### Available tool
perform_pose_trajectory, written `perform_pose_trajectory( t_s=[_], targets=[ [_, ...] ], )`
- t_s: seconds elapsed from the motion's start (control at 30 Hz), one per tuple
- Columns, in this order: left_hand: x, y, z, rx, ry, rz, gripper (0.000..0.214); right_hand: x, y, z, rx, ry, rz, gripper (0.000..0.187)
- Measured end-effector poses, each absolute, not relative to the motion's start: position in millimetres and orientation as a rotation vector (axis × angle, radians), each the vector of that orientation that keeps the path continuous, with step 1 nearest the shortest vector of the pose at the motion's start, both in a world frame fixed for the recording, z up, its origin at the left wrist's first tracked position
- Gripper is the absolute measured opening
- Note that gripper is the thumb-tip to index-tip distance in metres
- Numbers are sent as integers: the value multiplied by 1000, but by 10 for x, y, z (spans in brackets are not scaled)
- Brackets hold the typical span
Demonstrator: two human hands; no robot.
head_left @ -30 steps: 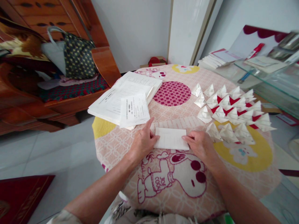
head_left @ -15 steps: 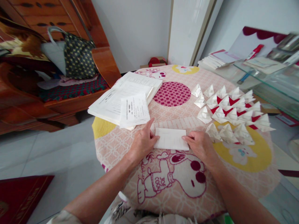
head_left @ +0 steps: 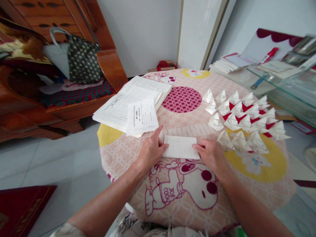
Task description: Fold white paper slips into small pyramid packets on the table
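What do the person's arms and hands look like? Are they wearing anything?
Both forearms are bare, no sleeves. The left hand and right hand wear no gloves; no ring, watch or bracelet shows. Light clothing with a dark print peeks in at the bottom edge.

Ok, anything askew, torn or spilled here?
Only the loose sheet: it lies askew on the paper stack, overhanging its near edge. The folded paper sits flat between left hand and right hand; nothing torn or spilled.

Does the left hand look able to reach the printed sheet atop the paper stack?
Probably yes: the left hand rests on the folded paper close beside the printed sheet; nothing lies between.
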State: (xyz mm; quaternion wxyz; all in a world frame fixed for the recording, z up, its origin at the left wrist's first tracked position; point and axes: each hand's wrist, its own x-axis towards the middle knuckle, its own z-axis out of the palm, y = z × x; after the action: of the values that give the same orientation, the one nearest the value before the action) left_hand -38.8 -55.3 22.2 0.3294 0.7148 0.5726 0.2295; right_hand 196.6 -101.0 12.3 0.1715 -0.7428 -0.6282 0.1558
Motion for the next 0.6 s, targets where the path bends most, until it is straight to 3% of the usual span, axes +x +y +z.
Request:
perform_pose_trajectory(
  t_s=[0.47, 0.6],
  targets=[
    [-394, -555, 177, 1878, 1473, 641, 75, 1946, -1012, 164, -2120, -1798, 464, 39],
    [-400, -564, 164, 1955, 1461, 613, 64, 1949, -1007, 152, -2118, -1811, 444, 39]
  ],
)
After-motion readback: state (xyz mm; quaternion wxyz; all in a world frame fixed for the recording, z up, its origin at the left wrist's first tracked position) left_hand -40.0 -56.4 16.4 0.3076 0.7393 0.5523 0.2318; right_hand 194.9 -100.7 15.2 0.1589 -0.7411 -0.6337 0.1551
